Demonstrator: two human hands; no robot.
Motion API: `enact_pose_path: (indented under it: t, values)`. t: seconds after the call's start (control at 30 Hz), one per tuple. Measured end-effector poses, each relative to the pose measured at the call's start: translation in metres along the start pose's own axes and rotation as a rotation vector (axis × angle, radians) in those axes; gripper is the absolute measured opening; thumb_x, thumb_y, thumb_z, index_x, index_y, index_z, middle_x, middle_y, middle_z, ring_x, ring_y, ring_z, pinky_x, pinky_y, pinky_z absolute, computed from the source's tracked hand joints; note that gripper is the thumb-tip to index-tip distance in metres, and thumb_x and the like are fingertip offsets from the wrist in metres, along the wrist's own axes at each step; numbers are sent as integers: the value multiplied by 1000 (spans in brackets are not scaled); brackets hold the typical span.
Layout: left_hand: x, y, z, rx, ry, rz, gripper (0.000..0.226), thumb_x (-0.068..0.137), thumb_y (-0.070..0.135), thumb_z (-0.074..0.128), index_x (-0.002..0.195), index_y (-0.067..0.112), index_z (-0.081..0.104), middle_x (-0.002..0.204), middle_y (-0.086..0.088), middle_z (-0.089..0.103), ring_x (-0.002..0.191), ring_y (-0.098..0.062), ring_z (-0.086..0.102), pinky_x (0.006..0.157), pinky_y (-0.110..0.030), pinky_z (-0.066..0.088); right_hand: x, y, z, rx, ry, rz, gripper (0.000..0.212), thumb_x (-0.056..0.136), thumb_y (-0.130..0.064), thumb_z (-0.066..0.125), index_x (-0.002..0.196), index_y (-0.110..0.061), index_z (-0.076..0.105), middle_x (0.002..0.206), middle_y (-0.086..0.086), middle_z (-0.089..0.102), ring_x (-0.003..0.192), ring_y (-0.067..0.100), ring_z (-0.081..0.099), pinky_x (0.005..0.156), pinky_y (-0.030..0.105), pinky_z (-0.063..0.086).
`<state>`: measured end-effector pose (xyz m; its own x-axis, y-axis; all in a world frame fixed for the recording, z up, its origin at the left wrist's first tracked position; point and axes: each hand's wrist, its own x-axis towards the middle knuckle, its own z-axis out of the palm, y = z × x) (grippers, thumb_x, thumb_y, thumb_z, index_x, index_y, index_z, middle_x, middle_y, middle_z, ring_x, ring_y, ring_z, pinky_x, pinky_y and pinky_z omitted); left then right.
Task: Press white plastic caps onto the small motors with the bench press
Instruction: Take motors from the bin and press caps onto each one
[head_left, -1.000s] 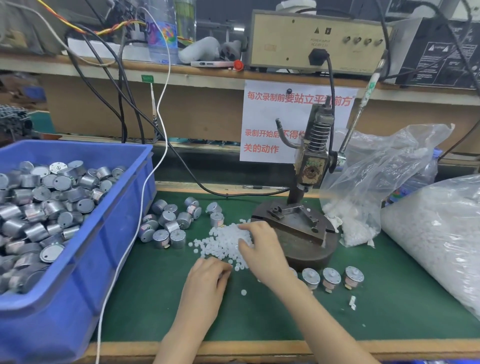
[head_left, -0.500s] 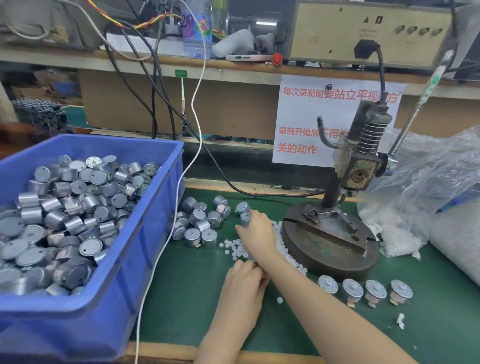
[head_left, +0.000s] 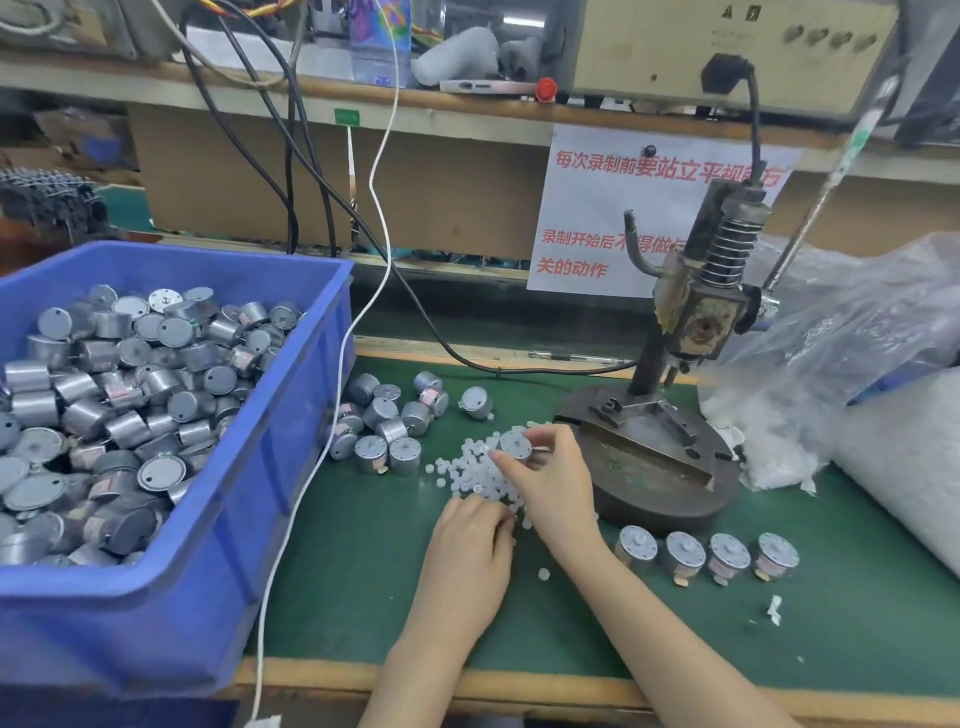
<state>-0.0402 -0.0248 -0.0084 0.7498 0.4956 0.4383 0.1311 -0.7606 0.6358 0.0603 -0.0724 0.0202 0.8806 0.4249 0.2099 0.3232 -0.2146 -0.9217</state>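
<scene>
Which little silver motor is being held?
The small silver round motor pinched by the right hand, over the white plastic caps; the others lie loose.

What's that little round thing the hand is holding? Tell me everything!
A small motor, a short silvery metal drum with a flat grey round face and a small spot at its middle. The right hand pinches it by its sides, tilted, face toward the camera, over the pile of white plastic caps.

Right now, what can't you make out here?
Head view:
Left hand: fingertips hidden under its knuckles among white caps; grip unclear.
Motor in right hand: cap fitted or not, too small.
Notice: text partly blocked by bench press.
Bag of caps: cut off by right edge.
</scene>
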Motion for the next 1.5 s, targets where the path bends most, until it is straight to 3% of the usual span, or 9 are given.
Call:
enact_pose_path:
  t: [0.23,0.43,0.57,0.83,0.9,1.03,1.17,1.3,1.5]
  values:
    - [0,0,0,-31,12,-54,12,89,10,54,89,11,65,81,12,44,82,-7,34,73,-12,23,-38,10,-37,55,-77,60,36,73,-22,77,94,-35,51,91,-13,64,86,1,61,77,16,46]
    - [1,0,-2,-48,33,-108,12,89,7,52,86,12,63,79,14,47,82,-10,40,70,-12,25,-51,17,-45,2,-55,-17,11,80,-33,68,87,-33,60,85,-16,66,81,-1,58,71,7,41]
    - [2,0,-2,-46,50,-138,14,90,6,51,89,10,64,80,11,49,83,-11,42,69,-14,25,-55,17,-41,-39,-24,-81,42,79,-23,73,111,-36,49,101,-18,59,92,-2,56,80,13,42]
    - [0,1,-3,-49,41,-129,16,90,4,50,94,10,64,85,9,51,86,-11,42,71,-14,27,-55,20,-37,-153,-106,-152,24,83,-37,65,89,-44,43,85,-17,58,76,7,54,72,17,40]
    - [0,1,-3,-53,44,-133,18,90,2,50,95,9,65,86,8,50,87,-12,43,73,-14,28,-54,20,-37,-107,-105,-154,18,90,-31,56,92,-45,44,90,-11,60,82,11,57,77,23,44]
    - [0,0,-4,-66,32,-138,16,88,1,53,92,10,65,83,9,49,86,-13,45,72,-14,30,-52,21,-34,-163,-148,-190,17,97,-26,46,108,-38,45,99,-16,52,94,7,51,79,2,31]
    - [0,1,-4,-65,13,-129,14,86,3,56,87,13,65,79,13,47,83,-11,44,69,-15,29,-49,22,-32,-211,-203,-111,49,86,-32,64,125,-35,35,95,-14,56,75,12,54,71,15,38]
    - [-1,0,-3,-58,21,-127,14,86,5,56,87,15,66,76,15,44,83,-12,43,69,-16,28,-48,23,-35,-257,-191,-125,37,88,-32,62,123,-24,54,96,-10,60,89,13,58,70,5,32]
    - [0,1,-2,-68,36,-133,15,89,6,52,90,12,66,81,8,48,85,-13,43,72,-18,30,-47,21,-34,-336,-277,-181,42,97,-28,47,138,-17,43,99,-6,55,94,7,48,75,5,28]
